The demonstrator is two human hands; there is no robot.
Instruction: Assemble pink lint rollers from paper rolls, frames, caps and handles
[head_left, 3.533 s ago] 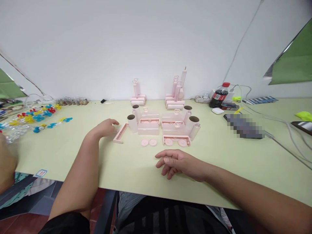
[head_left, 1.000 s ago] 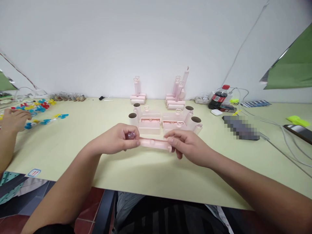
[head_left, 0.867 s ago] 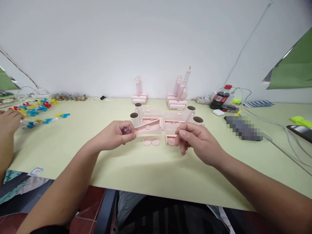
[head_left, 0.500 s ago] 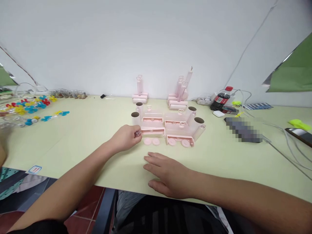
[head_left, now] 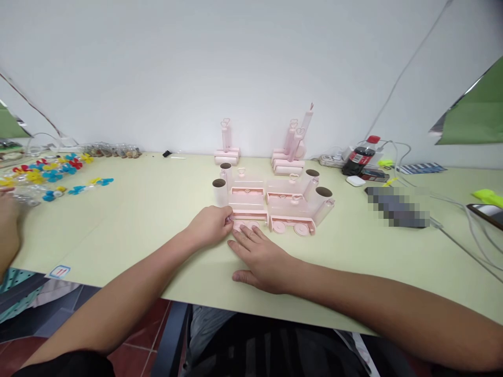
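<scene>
My left hand [head_left: 212, 225] is closed round a small clear pinkish piece at the left end of a long pink tray [head_left: 249, 215]. Its full shape is hidden by the fingers. My right hand [head_left: 265, 256] is open with fingers spread, their tips over the small pink discs in front of that tray and partly hiding them. Just right is a similar pink tray [head_left: 293, 222] with two round discs. Behind them stand more pink trays [head_left: 283, 197] with heart-shaped loops. A cardboard-lined roll [head_left: 220, 193] stands behind my left hand, another roll [head_left: 323, 193] at the right.
Pink pieces [head_left: 288, 166] with upright tubes stand by the wall. A cola bottle [head_left: 359, 155], a white case [head_left: 356, 180], a pixelated dark object [head_left: 396, 208] and cables lie right. Colourful flower-like pieces [head_left: 51, 175] and another person's arm [head_left: 8, 230] are at left.
My right hand has moved forward from the bare table onto the discs. My left hand stays closed at the tray's left end. Another person's hand has reached in at the left.
</scene>
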